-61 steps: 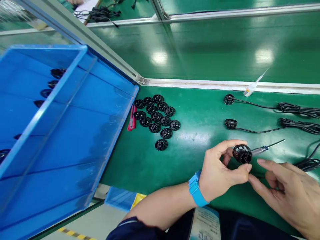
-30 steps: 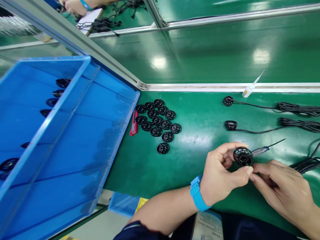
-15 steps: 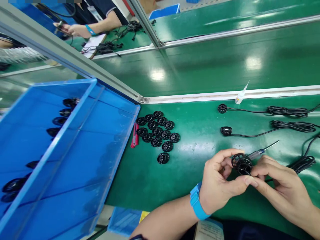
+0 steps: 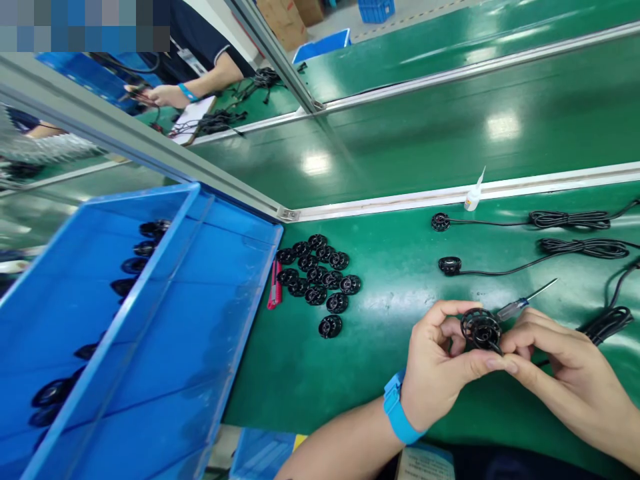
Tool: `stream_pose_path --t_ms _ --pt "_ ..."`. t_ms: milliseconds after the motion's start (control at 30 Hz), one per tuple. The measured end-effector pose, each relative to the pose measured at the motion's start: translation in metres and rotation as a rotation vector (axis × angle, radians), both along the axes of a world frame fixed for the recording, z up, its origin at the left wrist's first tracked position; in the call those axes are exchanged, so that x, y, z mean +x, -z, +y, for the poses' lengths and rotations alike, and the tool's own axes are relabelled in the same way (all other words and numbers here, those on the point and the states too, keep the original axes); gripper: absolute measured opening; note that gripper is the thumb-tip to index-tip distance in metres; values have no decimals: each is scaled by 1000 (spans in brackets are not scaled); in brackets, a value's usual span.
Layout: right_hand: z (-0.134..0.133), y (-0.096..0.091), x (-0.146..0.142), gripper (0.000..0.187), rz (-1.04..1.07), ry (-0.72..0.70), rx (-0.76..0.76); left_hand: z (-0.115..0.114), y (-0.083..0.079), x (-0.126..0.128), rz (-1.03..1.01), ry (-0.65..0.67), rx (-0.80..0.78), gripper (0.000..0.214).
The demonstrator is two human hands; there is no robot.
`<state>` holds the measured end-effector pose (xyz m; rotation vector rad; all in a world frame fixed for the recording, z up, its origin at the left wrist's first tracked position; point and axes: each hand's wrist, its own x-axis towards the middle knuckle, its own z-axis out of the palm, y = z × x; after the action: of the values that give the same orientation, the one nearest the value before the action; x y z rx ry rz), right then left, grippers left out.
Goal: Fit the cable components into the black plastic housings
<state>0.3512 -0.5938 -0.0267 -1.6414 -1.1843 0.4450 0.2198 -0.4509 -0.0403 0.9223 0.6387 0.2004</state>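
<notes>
Between thumb and fingers, my left hand grips a round black slotted plastic housing. My right hand pinches the black cable where it meets the housing's lower edge; the fingertips hide part of it. Both thumbs meet just below the housing. Behind my hands a screwdriver lies on the green table, its shaft pointing up and right. Past it are two similar housings, one upper and one lower, each joined to a bundled cable. Another coiled black cable rests beyond my right hand.
Several loose black housings are grouped left of centre, beside a red cutter. A large blue bin tilts at the left with more black parts inside. A small white bottle stands by the metal rail. Across it, a person handles cables.
The view has shifted slightly, so the bin and loose housings appear a little lower and to the right. Both hands keep their hold on the housing and cable, with only slight finger movement.
</notes>
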Motion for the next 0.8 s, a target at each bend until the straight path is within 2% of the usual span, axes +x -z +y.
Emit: stream_pose_path --t_ms 267,533,667,800 --pt "-1 -2 0 12 20 39 -4 2 1 1 -14 55 50 84" --pt "0 -9 -1 10 -102 58 58 9 -5 0 -263 108 182 54" --pt "-5 -10 -3 11 -112 83 66 11 1 1 -416 134 294 53" --pt "-11 -8 -9 3 -166 128 90 12 5 1 -430 145 382 54"
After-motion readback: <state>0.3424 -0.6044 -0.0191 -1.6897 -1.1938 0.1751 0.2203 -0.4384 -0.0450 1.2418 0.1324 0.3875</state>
